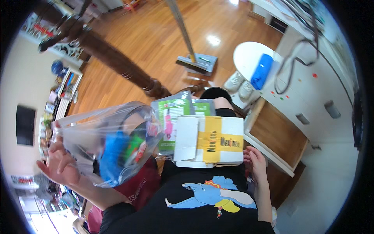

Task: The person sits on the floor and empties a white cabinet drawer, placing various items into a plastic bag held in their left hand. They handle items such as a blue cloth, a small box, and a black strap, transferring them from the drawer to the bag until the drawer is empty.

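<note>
My left hand (60,159) is raised at the left, gripping the gathered top of a clear plastic bag (96,122). Blue, green and red packaged items show through the bag's film. To its right, on my lap, lies a white cardboard box (187,140) bound with printed yellow tape. Green-and-white printed packets in clear sleeves (169,117) lie partly under the box. My right hand (255,159) is at the box's right edge with its fingers bent; whether they press on the box cannot be told.
An open wooden drawer (277,131) juts out at the right. A white round stool (251,55) bears a blue roll (262,70), with white shoes (235,82) below. Ahead are a dark wooden post (117,63) and a broom on a dustpan (211,61). A dark red bag (140,181) is beside me.
</note>
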